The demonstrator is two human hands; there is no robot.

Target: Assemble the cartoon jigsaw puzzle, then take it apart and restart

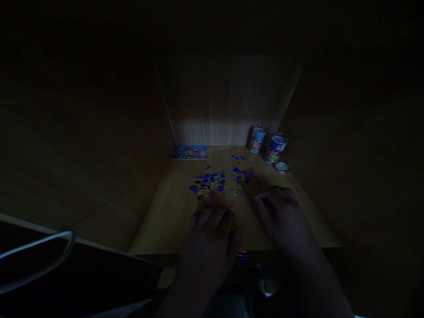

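The scene is very dark. Several small blue and yellow puzzle pieces (218, 182) lie scattered on a wooden desk (168, 221). My left hand (212, 238) rests palm down near the desk's front edge, fingers stretched toward the pieces, one fingertip touching a small piece (232, 211). My right hand (278, 212) lies beside it to the right, fingers curled down on the desk just below the pieces; whether anything is under them is hidden.
A colourful picture card (191, 152) lies at the back left of the desk. Two printed cartoon cans (257, 138) (275, 148) stand at the back right, with a round lid (282, 167) beside them. Wooden walls enclose the desk. A white cable (39, 251) runs at lower left.
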